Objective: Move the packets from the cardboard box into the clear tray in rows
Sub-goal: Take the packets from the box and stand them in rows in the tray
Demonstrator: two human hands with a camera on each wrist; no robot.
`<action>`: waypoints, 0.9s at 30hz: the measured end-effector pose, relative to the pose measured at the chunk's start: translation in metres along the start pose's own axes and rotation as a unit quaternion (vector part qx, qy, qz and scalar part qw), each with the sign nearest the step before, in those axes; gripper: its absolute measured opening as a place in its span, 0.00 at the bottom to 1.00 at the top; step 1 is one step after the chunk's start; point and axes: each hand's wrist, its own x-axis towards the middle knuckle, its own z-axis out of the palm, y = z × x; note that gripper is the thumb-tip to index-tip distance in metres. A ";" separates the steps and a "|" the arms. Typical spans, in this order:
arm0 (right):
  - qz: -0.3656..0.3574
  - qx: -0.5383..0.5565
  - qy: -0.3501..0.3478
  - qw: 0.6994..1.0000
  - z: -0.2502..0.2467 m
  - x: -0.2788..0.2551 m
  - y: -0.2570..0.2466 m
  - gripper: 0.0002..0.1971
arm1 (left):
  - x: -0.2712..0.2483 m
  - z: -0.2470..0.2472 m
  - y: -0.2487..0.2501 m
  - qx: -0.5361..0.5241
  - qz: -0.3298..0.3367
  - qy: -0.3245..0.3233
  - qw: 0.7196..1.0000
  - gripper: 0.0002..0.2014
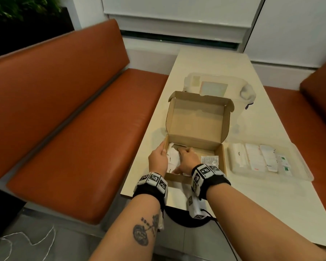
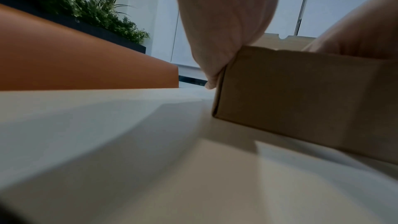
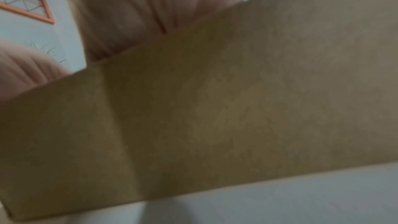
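Observation:
The open cardboard box (image 1: 196, 117) stands on the table with its lid upright. White packets (image 1: 172, 157) are heaped in its left part, and one printed packet (image 1: 209, 160) lies flat at its right. My left hand (image 1: 163, 149) straddles the box's left wall (image 2: 301, 100), fingers (image 2: 210, 84) down the outside. My right hand (image 1: 181, 153) reaches over the front wall (image 3: 215, 108), its fingers curled into the heap; the fingertips are hidden. The clear tray (image 1: 299, 172) lies right of the box and holds rows of packets (image 1: 252, 157).
A clear lidded container (image 1: 220, 87) stands behind the box. Orange benches run along the table's left (image 1: 73, 129) and right (image 1: 318, 110). The box sits near the pale table's (image 1: 243, 213) left front corner. A planter (image 2: 96, 14) tops the left bench.

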 end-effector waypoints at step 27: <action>-0.007 0.418 0.169 0.892 -0.032 -0.021 0.024 0.15 | 0.000 0.006 0.024 0.009 0.041 0.037 0.998 0.20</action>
